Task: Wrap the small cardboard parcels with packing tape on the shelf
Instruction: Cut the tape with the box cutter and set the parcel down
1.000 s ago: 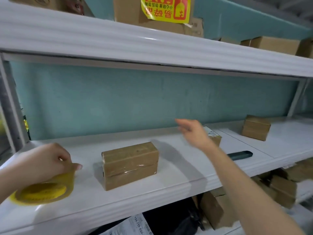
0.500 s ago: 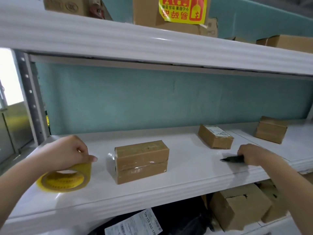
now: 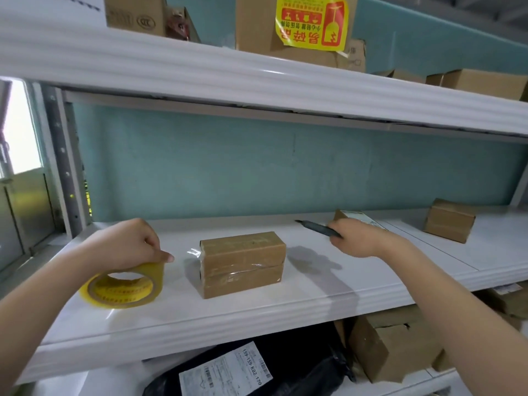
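Two small cardboard parcels, stacked and bound with clear tape (image 3: 243, 262), stand in the middle of the white shelf (image 3: 285, 312). A loose tape end sticks out at their left side. My left hand (image 3: 127, 244) grips the top of a yellow packing tape roll (image 3: 123, 287) lying left of the stack. My right hand (image 3: 357, 237) is lifted right of the stack and grips a dark utility knife (image 3: 317, 226), its tip pointing left. Behind that hand lies a labelled parcel (image 3: 355, 217), partly hidden. Another parcel (image 3: 450, 220) stands further right.
The upper shelf (image 3: 257, 78) hangs low overhead with cartons, one bearing a yellow fragile sticker (image 3: 311, 22). Below the shelf lie a black mail bag with a label (image 3: 225, 370) and open cartons (image 3: 394, 350). A grey upright post (image 3: 64, 155) stands at the left.
My right hand picked the knife up from the shelf's front right and carried it up and leftward toward the stack. The left hand stayed on the tape roll.
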A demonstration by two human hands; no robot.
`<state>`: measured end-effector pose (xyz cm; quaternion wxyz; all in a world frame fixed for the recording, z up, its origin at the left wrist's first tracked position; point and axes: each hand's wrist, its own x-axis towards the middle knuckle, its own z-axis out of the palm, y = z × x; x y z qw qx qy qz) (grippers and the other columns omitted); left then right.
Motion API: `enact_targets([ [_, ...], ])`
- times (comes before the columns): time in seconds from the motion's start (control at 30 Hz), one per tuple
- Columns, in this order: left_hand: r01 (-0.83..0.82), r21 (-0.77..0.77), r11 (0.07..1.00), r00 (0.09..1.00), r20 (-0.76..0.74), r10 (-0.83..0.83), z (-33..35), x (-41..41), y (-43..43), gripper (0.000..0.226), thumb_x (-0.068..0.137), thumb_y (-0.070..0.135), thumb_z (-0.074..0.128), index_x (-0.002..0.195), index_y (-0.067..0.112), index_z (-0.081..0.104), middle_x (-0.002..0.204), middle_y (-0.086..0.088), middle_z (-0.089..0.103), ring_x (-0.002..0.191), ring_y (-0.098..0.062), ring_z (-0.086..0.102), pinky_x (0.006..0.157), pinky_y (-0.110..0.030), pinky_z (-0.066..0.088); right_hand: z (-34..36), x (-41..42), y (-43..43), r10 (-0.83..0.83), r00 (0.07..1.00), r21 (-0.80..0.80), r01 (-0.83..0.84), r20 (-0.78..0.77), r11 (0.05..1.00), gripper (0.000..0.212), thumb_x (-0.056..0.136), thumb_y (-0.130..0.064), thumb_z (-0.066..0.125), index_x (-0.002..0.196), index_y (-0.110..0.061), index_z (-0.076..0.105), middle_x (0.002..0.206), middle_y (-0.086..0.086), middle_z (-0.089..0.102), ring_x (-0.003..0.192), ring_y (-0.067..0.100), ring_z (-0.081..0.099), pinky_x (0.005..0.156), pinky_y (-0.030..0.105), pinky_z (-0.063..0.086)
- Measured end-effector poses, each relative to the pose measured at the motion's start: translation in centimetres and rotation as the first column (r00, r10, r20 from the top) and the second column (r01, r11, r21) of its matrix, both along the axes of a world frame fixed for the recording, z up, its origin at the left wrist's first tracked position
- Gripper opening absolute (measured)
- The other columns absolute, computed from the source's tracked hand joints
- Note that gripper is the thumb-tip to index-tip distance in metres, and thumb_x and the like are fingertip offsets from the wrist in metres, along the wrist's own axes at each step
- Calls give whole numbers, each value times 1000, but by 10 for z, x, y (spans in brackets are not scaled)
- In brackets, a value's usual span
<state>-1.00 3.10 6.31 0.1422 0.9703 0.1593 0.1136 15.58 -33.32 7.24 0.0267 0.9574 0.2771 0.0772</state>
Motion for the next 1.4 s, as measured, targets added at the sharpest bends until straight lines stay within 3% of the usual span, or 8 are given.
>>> enact_targets([
  [0.17, -10, -22, 1000, 1000, 12, 11, 1, -5, -1, 45, 70, 51, 75, 47, 16, 58, 36, 6, 37, 41, -15, 35, 53, -23, 32, 21, -36, 55, 178, 984, 241, -172, -2, 955, 23, 94, -24, 40, 74, -12, 38, 72, 5, 49, 73, 29, 51, 67, 39, 43],
  [0.27, -14, -31, 999, 1000, 17, 14, 1, -7, -2, 44, 69, 52, 74, 49, 16, 60, 41, 6, 39, 46, -16, 37, 55, -23, 33, 28, -57, 88, 268, 963, 330, -240, -41, 913, 23, 97, -34, 40, 89, -13, 45, 69, 3, 51, 66, 27, 56, 61, 40, 48],
  [0.37, -16, -25, 1000, 1000, 16, 16, 2, -8, -4, 41, 70, 52, 73, 53, 16, 60, 47, 5, 41, 50, -17, 38, 56, -24, 33, 30, -74, 119, 335, 933, 368, -269, -130, 890, 15, 97, -26, 42, 92, -12, 46, 72, 9, 61, 57, 24, 62, 57, 36, 51],
  [0.63, -14, -74, 997, 1000, 9, 15, 1, -5, 2, 40, 70, 49, 74, 52, 17, 58, 49, 2, 39, 51, -19, 36, 56, -25, 32, 32, -114, 172, 306, 898, 231, -239, -316, 943, 15, 88, -3, 36, 97, 2, 46, 71, 24, 63, 50, 30, 63, 52, 40, 56],
  [0.8, -14, -83, 996, 1000, 22, 16, 0, -7, 1, 40, 70, 47, 74, 52, 16, 57, 49, 1, 39, 51, -20, 36, 56, -25, 32, 32, -120, 185, 259, 865, 199, -190, -429, 962, 32, 84, -3, 34, 113, 6, 46, 78, 34, 67, 54, 34, 65, 55, 45, 56],
  [1.13, -3, -143, 990, 1000, 20, 6, 0, -9, 5, 39, 69, 47, 74, 55, 14, 60, 48, 2, 42, 51, -20, 38, 56, -26, 35, 44, -119, 203, 207, 806, 114, -174, -554, 978, 43, 87, -5, 41, 128, 8, 42, 44, 12, 62, 38, 21, 62, 57, 29, 54],
  [1.27, 114, -215, 970, 993, 13, -113, -1, -6, 8, 6, 66, 43, 70, 64, 39, 73, 77, 18, 71, 81, -8, 64, 82, -28, 53, 44, -118, 212, 189, 800, 80, -175, -570, 981, 43, 86, -5, 42, 126, 10, 42, 67, 22, 67, 41, 22, 62, 52, 27, 53],
  [1.4, 180, -257, 950, 981, -20, -191, 7, -9, 7, 12, 82, 23, 67, 82, 28, 77, 87, 13, 70, 74, 2, 58, 69, -12, 45, 50, -113, 211, 193, 777, 81, -181, -600, 980, 41, 88, -7, 43, 127, 9, 39, 96, 34, 65, 40, 22, 63, 46, 22, 52],
])
